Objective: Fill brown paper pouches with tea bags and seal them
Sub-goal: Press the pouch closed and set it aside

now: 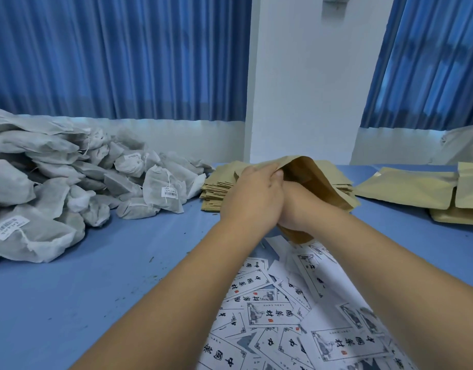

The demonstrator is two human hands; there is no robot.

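A brown paper pouch is held above the blue table, its mouth spread wide toward me. My left hand grips the pouch's upper left rim, thumb on the edge. My right hand is pushed into the pouch's mouth; its fingers are hidden inside, so what it holds cannot be seen. Behind the hands lies a stack of flat empty pouches. A large heap of white mesh tea bags with barcode tags fills the left of the table.
Filled pouches lie at the right on the blue table. White printed labels with black characters are scattered in front of me. Blue curtains and a white pillar stand behind the table.
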